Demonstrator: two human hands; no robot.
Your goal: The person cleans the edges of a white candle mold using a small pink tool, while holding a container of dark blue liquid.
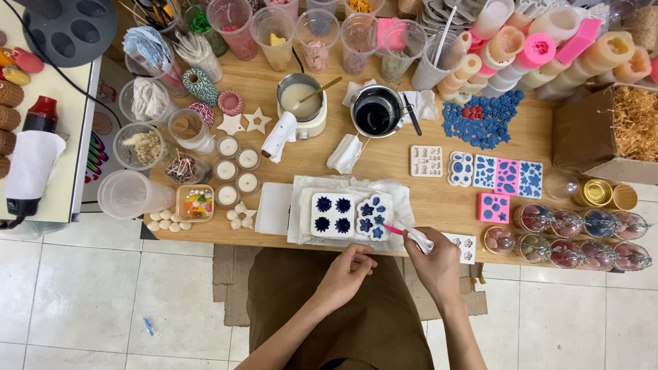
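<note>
— Head view, sweeping from the left: where's that left hand (348, 269)?

— Low centre of frame, at the desk (384, 161) edge, fingers loosely curled, grasping nothing, just below the white mould (333, 214) of dark blue stars.

— And further right?

— Right hand (433, 259) clenched on a white dropper (415, 236), its long axis slanting up-left, pink tip touching the round mould (373, 216) at its lower right rim. The mould lies up-left of those fingers; the right hand is nearer.

A wooden table (384, 164) carried white moulds (351, 216) of blue wax on a plastic sheet (404, 199), small white candles (236, 171), a dark pot (375, 112), clear cups (315, 27) and a cardboard box (582, 130).
</note>
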